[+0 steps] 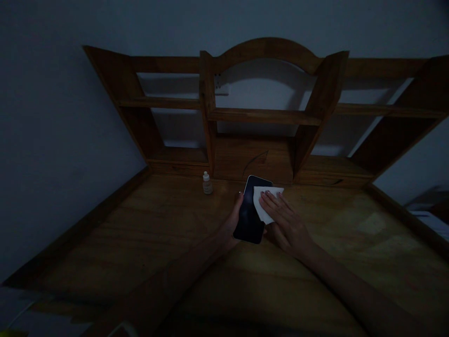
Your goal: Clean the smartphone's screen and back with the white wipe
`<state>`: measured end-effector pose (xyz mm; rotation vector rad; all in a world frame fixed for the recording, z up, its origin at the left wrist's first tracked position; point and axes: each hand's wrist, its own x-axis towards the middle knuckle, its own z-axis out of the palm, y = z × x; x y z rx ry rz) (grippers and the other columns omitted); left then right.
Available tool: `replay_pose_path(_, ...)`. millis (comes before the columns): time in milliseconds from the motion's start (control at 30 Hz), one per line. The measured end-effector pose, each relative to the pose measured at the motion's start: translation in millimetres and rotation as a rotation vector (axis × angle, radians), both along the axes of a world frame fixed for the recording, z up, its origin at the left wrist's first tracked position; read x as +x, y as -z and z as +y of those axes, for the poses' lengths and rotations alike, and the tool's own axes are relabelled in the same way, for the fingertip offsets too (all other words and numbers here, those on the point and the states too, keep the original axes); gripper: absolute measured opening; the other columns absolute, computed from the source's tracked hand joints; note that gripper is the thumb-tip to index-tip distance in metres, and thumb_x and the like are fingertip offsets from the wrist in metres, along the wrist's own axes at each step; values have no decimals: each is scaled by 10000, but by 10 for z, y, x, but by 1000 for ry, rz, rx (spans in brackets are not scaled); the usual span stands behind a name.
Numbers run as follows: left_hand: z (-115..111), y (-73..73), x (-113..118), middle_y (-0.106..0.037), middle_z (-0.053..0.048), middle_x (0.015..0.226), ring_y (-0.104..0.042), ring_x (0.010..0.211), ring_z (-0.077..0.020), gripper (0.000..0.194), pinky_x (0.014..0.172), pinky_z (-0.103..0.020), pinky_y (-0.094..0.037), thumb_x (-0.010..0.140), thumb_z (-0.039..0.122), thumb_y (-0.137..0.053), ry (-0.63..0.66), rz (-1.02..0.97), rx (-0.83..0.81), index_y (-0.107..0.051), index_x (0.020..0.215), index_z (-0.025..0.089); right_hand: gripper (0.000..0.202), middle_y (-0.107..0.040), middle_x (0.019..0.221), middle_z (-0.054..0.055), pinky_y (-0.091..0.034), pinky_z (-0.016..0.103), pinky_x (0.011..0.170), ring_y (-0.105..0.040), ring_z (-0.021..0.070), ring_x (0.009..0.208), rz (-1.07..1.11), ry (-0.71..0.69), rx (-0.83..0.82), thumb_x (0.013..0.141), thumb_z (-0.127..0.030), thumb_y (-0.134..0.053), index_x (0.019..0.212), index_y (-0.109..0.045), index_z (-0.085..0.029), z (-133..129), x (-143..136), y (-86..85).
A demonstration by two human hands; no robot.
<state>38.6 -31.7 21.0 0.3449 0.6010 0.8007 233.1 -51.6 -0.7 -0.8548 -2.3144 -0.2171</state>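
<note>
A dark-screened smartphone (248, 216) is tilted up above the desk, its screen toward me. My left hand (231, 227) grips it along the left edge, with the thumb at the side and the other fingers hidden behind. Against the upper right of the screen lies a white folded wipe (262, 206). My right hand (284, 222) presses this wipe flat to the glass with its fingertips. Beyond the phone, to the left, a small white-capped dropper bottle (206, 183) stands upright on the desk.
The wooden desk (157, 224) has a raised rim along both sides. At its back rises a wooden shelf unit (263, 115) with an arched top and low drawers. A white wall socket (221, 86) shows behind it. Papers (431, 222) lie beyond the right rim. The room is dim.
</note>
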Motion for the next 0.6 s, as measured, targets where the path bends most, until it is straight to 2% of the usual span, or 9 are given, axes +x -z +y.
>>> replay_pose_path(167, 20, 13, 9, -724, -124, 1067, -699, 901, -181, 620, 895, -295, -544, 1032, 588, -368, -55, -54, 20, -665, 1239, 84, 685, -430, 1601, 117, -277, 600, 1252, -375, 259, 1506, -55, -78, 3, 950, -120, -413, 1618, -267, -167, -28, -4, -14)
replay_pose_path(267, 58, 38, 3, -729, -127, 1034, -706, 872, -180, 617, 906, -299, -540, 1040, 580, -354, -53, -46, 22, -668, 1214, 77, 680, -488, 1559, 129, -290, 610, 1242, -443, 259, 1467, -47, -137, 27, 931, -121, -449, 1597, -322, -162, -30, 5, -9)
replay_pose_path(467, 103, 93, -51, -735, -108, 940, -673, 719, -145, 648, 764, -249, -536, 1033, 618, -340, -4, -71, 36, -692, 1090, 77, 674, -602, 1451, 151, -348, 610, 1214, -522, 266, 1407, -36, -238, 105, 880, -105, -511, 1547, -409, -117, -48, 12, 14)
replay_pose_path(600, 113, 117, -104, -731, -101, 923, -674, 737, -173, 606, 738, -269, -528, 1007, 638, -401, -24, -64, 68, -686, 1026, 104, 624, -647, 1390, 171, -381, 589, 1199, -569, 269, 1362, -35, -270, 121, 879, -115, -506, 1502, -474, -93, -78, -3, -1)
